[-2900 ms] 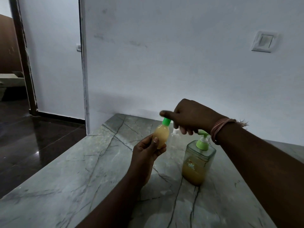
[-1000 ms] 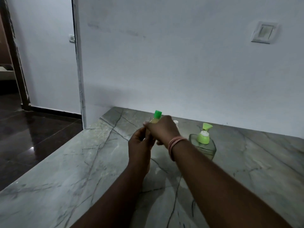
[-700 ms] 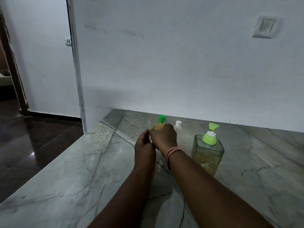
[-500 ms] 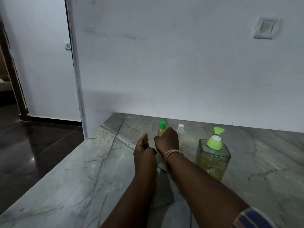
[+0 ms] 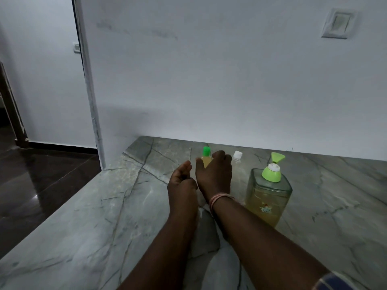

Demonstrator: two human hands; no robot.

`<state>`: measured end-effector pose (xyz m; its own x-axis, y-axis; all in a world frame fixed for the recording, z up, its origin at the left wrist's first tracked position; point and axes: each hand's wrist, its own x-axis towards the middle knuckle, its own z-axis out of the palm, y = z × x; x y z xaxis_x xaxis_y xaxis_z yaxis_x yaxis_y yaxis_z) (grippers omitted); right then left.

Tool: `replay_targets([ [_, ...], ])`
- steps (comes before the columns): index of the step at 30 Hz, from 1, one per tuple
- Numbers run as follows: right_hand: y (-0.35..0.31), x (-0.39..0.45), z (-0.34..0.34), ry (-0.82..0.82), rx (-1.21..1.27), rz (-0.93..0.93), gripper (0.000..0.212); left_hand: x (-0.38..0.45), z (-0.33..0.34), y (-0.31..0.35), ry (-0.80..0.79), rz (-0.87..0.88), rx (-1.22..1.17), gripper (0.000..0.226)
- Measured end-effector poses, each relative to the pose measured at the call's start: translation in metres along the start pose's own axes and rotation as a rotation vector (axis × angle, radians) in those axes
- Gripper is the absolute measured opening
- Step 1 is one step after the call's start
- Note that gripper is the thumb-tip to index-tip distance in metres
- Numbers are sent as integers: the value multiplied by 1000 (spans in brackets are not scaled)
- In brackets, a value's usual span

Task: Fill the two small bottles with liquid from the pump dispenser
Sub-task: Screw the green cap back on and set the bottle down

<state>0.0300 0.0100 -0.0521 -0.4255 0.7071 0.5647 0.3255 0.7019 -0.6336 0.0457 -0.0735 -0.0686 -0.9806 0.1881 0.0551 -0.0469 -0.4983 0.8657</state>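
Right hand [image 5: 214, 172] curls round the small green-capped bottle [image 5: 205, 157] standing on the bench [image 5: 88, 216] by the wall, seemingly gripping its light, slippery plastic body mid-height, while the left hand [image 5: 181, 181] hangs loosely curled, empty.

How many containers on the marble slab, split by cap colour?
Green-capped: 2, the small green-capped bottle and the pump dispenser
White-capped: 1, the small white-capped bottle
Total: 3
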Motion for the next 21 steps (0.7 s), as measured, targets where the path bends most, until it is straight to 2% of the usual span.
replay_targets([
  [2, -5, 1, -7, 160, -61, -58, 33, -1, 0, 1, -10, 9, 7, 66],
  [4, -9, 6, -14, 226, -88, 13, 33, -3, 0, 2, -10, 15, 22, 65],
  [6, -9, 12, -19, 181, -80, 157, 50, -5, -1, 2, -3, 19, 30, 65],
  [8, -4, 15, -24, 72, -63, 283, 70, -5, -2, 2, 1, 18, 29, 65],
  [10, 4, 14, -29, -60, -3, 411, 80, -5, -2, 3, -3, 6, 14, 64],
  [13, 13, 7, -28, -202, 29, 514, 74, -7, -3, 2, -27, 6, 3, 63],
  [21, 17, 10, -16, -170, -84, 483, 48, -4, -2, 3, -19, 4, -43, 59],
])
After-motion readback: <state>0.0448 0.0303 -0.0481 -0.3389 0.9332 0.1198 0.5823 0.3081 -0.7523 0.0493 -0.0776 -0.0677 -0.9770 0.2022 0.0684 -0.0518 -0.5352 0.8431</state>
